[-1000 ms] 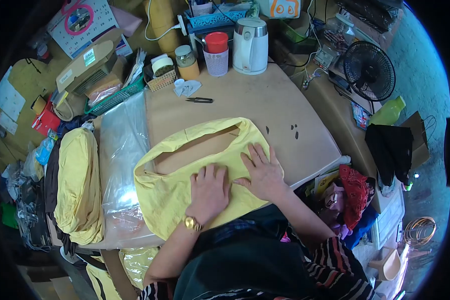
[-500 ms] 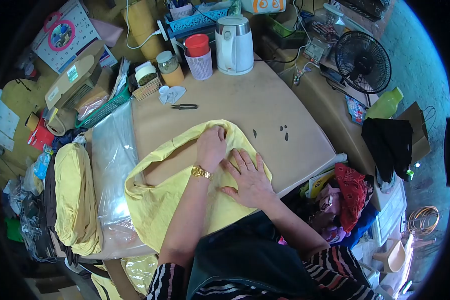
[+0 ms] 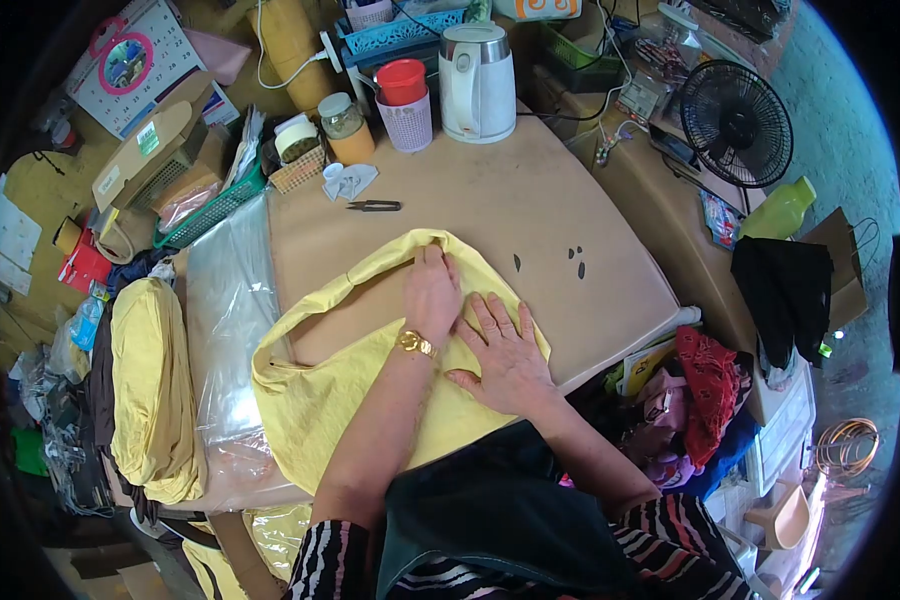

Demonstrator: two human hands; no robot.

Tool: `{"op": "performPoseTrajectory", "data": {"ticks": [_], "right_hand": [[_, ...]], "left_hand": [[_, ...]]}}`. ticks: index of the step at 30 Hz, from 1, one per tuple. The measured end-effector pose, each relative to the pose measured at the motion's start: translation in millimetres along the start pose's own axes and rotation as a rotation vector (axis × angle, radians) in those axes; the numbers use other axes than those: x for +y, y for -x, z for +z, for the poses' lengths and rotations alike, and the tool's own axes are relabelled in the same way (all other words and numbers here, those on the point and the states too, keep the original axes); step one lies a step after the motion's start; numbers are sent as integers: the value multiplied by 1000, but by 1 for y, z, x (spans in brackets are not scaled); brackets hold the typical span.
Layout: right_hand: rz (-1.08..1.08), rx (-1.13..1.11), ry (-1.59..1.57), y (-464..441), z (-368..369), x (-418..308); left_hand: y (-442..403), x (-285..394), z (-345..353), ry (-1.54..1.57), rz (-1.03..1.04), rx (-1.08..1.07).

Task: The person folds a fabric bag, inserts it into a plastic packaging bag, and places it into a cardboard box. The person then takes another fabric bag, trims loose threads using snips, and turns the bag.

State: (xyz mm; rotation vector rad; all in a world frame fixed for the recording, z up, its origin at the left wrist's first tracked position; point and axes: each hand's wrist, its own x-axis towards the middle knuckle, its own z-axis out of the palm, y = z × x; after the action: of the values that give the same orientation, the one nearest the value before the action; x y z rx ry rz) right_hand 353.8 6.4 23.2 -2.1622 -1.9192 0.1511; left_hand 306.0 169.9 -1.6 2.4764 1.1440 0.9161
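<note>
Left hand (image 3: 433, 297): bent downward at the opening's right end, touching fabric; could not tell whether gripping
Right hand (image 3: 505, 360): lay splayed and released beside the left
Yellow cloth (image 3: 315, 410): looked lightly creased, with a long slanted opening; lay under both hands, spreading mostly leftward
Brown table (image 3: 545, 190): showed through the opening
</note>
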Motion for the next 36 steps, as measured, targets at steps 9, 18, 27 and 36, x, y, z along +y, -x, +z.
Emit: {"op": "performPoseTrajectory", "data": {"ticks": [9, 18, 27, 36], "right_hand": [[24, -39, -30, -1, -9, -4], [18, -65, 26, -2, 3, 0], [38, -15, 185, 5, -8, 37], [-345, 104, -206, -34, -21, -43]], "left_hand": [[-14, -1, -19, 155, 2, 125], [24, 7, -20, 117, 459, -431], [99, 40, -123, -235, 417, -546], [180, -22, -161, -154, 148, -459]]}}
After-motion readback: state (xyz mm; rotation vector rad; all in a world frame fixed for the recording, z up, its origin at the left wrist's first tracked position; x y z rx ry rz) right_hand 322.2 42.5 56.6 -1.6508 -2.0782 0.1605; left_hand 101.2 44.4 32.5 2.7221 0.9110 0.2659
